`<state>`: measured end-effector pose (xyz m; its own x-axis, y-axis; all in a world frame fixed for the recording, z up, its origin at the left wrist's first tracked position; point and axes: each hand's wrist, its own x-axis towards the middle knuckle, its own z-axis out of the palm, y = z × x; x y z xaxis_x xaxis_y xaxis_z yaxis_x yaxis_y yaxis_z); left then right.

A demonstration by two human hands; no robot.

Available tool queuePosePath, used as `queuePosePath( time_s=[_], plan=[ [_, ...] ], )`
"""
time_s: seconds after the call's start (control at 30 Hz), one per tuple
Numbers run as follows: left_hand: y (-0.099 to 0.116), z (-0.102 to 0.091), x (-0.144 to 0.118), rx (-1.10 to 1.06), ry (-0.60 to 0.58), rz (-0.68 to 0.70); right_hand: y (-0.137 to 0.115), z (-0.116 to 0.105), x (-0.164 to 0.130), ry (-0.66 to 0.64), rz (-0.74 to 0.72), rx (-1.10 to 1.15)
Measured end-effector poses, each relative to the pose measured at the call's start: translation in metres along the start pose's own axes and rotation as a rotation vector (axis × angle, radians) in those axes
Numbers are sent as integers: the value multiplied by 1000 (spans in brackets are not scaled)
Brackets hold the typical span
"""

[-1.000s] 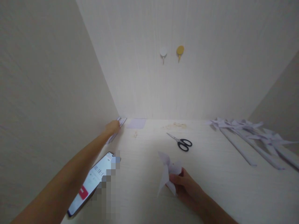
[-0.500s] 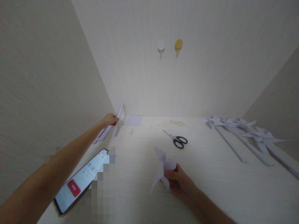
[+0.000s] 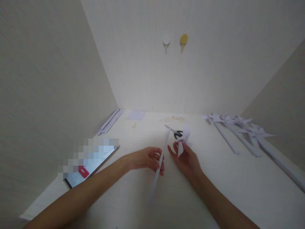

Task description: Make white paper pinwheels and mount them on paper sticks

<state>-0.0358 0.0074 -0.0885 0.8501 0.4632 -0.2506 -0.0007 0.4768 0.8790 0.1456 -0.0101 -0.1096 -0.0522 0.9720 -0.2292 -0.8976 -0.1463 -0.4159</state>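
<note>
My left hand [image 3: 152, 159] is closed around a rolled white paper stick [image 3: 160, 168], which stands slanted over the middle of the table. Close by on the right, my right hand [image 3: 187, 157] pinches a folded white paper pinwheel [image 3: 181, 149]; part of it is hidden by the fingers. Stick and pinwheel are apart. Just behind the pinwheel lie black-handled scissors [image 3: 177, 134], partly covered by it.
Several paper sticks [image 3: 111, 122] lie at the left wall near a square paper sheet [image 3: 136, 115]. A phone [image 3: 95, 167] rests at the left. Several pinwheels on sticks [image 3: 238, 127] lie at the right. Small brown bits [image 3: 176, 118] are at the back. Two hooks [image 3: 184, 39] hang on the wall.
My left hand has come from the pile at the left to the middle, bringing one paper stick. My right hand has moved slightly up and right, turning the pinwheel.
</note>
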Motion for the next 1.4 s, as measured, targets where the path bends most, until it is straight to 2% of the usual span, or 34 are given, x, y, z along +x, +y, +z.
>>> queuePosePath(
  time_s=[0.1, 0.2, 0.27, 0.37, 0.43, 0.5, 0.77, 0.87, 1.0, 1.17, 1.4],
  plan=[
    [-11, 4, 9, -28, -89, -21, -3, 2, -1, -15, -31, 6],
    [-12, 6, 11, -64, -132, 30, -3, 4, -2, -21, -42, -18],
    [-11, 8, 11, -131, -80, 89, -2, 4, -2, -21, -41, -37],
    [-9, 9, 13, -250, 96, 166, 0, 3, -2, -13, -23, -48],
    [-8, 7, 14, -314, 210, 185, 1, 2, -2, 4, 0, -42],
    [-7, 4, 16, -365, 270, 188, 2, 2, -3, 23, 23, -38],
    [-11, -2, 14, -540, 238, 268, 5, -1, -7, 10, 96, -114],
    [-12, -2, 13, -560, 275, 239, 6, -1, -8, 22, 129, -115],
    [-11, -3, 11, -507, 245, 209, 7, -2, -8, 28, 142, -103],
    [-12, -1, 13, -336, 217, 270, 6, 1, -9, 47, 169, -98],
    [-19, 5, 20, 37, 371, 313, 6, 0, -9, 7, 177, -134]
  ],
)
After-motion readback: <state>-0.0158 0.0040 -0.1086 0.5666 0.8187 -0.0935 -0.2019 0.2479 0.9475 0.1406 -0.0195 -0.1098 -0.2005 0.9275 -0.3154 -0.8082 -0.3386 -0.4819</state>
